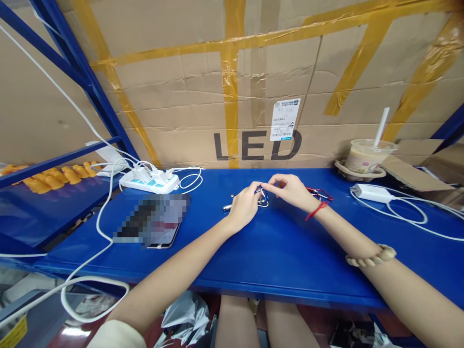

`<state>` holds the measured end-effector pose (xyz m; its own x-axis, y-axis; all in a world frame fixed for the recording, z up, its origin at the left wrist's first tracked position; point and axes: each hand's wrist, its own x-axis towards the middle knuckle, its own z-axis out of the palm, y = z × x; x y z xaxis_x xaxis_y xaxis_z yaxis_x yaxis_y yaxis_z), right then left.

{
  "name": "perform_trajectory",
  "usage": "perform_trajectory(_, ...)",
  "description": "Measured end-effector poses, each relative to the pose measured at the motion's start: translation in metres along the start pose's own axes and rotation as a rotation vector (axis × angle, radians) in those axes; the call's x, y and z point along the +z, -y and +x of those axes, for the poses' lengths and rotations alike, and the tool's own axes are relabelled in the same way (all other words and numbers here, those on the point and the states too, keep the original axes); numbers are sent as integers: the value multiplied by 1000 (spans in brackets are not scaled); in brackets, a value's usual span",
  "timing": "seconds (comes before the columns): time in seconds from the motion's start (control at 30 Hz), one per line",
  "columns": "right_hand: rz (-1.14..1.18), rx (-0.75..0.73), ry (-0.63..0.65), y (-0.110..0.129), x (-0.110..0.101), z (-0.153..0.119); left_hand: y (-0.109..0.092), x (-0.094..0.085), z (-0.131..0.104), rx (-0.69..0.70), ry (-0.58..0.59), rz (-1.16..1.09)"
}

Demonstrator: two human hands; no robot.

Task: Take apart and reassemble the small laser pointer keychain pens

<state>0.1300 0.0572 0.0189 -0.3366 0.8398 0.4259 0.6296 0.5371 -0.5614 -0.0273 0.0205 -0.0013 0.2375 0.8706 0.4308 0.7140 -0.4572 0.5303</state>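
Observation:
Over the middle of the blue shelf my two hands meet, fingertips close together. My left hand [245,205] is closed in a pinch on a small blue carabiner [267,195] with metal pieces about it, partly hidden by the fingers. My right hand [288,190] pinches at the top of the same carabiner with thumb and forefinger. A short silver metal cylinder [227,208] lies beside my left hand. Behind my right wrist rests a red carabiner [321,194], partly covered by the wrist.
At left are a tablet-like device [165,232], blurred out in part, and a white power strip [152,181] with plugs and cables. A drink cup [368,157] in a cardboard holder and a white adapter [372,192] stand right. A large taped carton [188,106] forms the back.

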Motion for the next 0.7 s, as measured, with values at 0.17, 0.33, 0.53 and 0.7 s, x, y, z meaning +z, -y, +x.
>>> perform_trajectory(0.17, -27, 9, 18, 1, 2, -1, 1, -1, -1, 2, 3, 46)
perform_trajectory(0.33, -73, 32, 10, 8, 5, -4, 0, -4, -2, 21, -3, 94)
perform_trajectory(0.53, -57, 40, 24, 8, 7, -5, 1, -4, -1, 21, -25, 104)
perform_trajectory(0.7, 25, 22, 44, 3, 7, -2, 1, -4, -1, 3, -41, 130)
